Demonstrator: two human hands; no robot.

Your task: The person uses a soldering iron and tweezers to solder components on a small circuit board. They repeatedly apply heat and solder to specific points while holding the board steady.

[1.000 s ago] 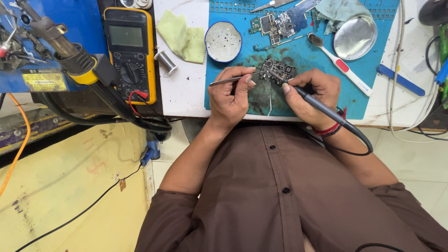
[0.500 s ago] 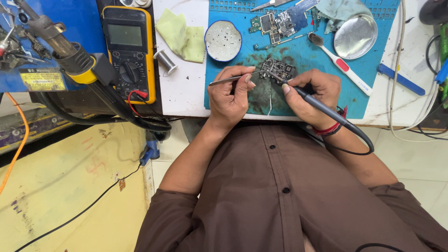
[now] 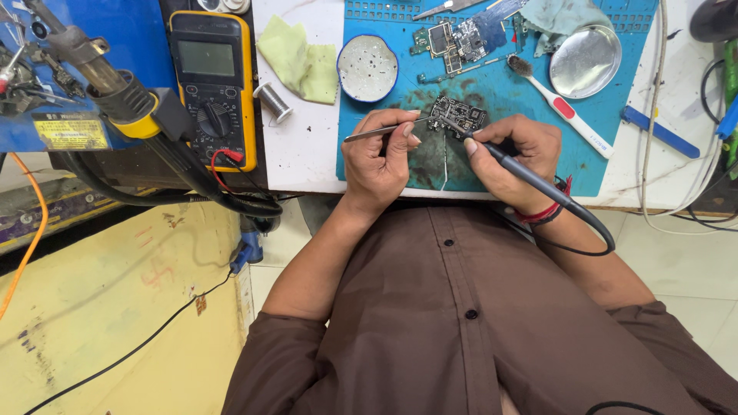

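The left hand has its fingers curled, thumb and forefinger pinching steel tweezers whose tips reach right to the edge of the circuit board. The right hand grips a black soldering iron like a pen, fingers pressed around the barrel, its tip down on the board's near side. The board lies flat on the blue mat, near the mat's front edge and about midway along it, between the two hands. Both wrists rest at the bench's front edge. The iron's cord loops off that edge past the right wrist, which wears a red band.

Beyond the board there is little bare mat: a second board lies near the mat's back edge, a toothbrush lies slantwise to the right, and a round metal lid sits toward the back right corner. A white dish straddles the mat's left edge. Left of the mat, on white bench top, lie a solder spool and a green cloth; some bare white surface shows in front of them. A yellow multimeter stands at the bench's left edge, with a hot-air handle beside it.
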